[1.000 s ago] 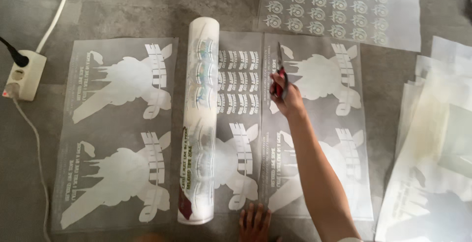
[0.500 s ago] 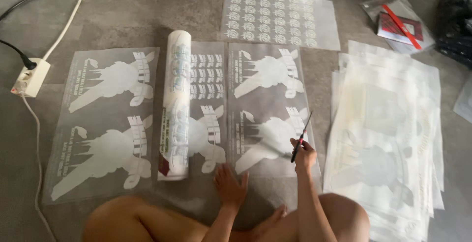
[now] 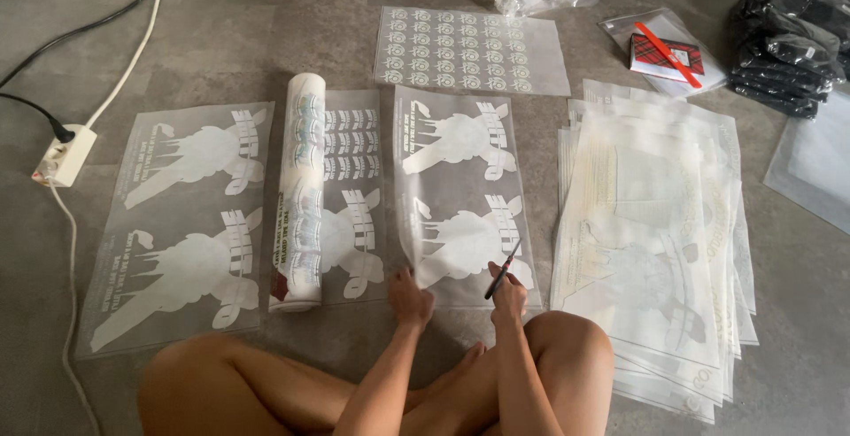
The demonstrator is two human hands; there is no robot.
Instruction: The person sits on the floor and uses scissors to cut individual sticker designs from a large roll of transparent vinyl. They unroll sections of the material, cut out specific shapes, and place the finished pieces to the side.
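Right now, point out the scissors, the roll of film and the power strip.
scissors [image 3: 503,270]: head view, on the dark blades above the right hand [image 3: 508,299].
roll of film [image 3: 299,192]: head view, on the middle of the rolled tube.
power strip [image 3: 64,155]: head view, on its white casing.

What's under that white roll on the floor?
The roll lies on a clear sheet printed with white figures and lettering, which shows to its right. The strip of print right beneath the roll is covered.

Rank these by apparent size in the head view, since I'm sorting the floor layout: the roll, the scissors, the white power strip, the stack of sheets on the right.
1. stack of sheets
2. roll
3. power strip and scissors: look alike in length, unsure.
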